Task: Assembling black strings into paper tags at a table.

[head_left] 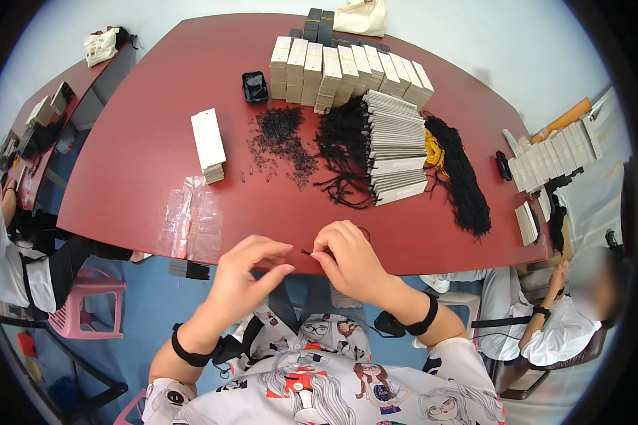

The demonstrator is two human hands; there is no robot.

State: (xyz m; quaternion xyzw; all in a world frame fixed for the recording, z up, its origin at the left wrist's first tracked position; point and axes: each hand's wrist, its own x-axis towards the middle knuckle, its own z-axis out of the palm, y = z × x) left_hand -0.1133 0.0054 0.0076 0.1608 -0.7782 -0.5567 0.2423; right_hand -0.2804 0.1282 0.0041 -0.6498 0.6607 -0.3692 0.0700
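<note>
My left hand (247,273) and my right hand (347,256) meet just off the near edge of a dark red table (149,142). Between their fingertips they pinch a small black pin with a thin black string (309,253). Each wrist wears a black band. Further onto the table lie a scatter of small black safety pins (280,138), a heap of black string loops (344,152) and a fanned row of white-and-grey paper tags (397,152).
A stack of white cards (209,145) and clear plastic bags (191,223) lie at the left. White boxes (347,67), a small black tray (254,86), and yellow and black cords (457,170) stand beyond. Other people sit at the far left (10,255) and the right (560,312).
</note>
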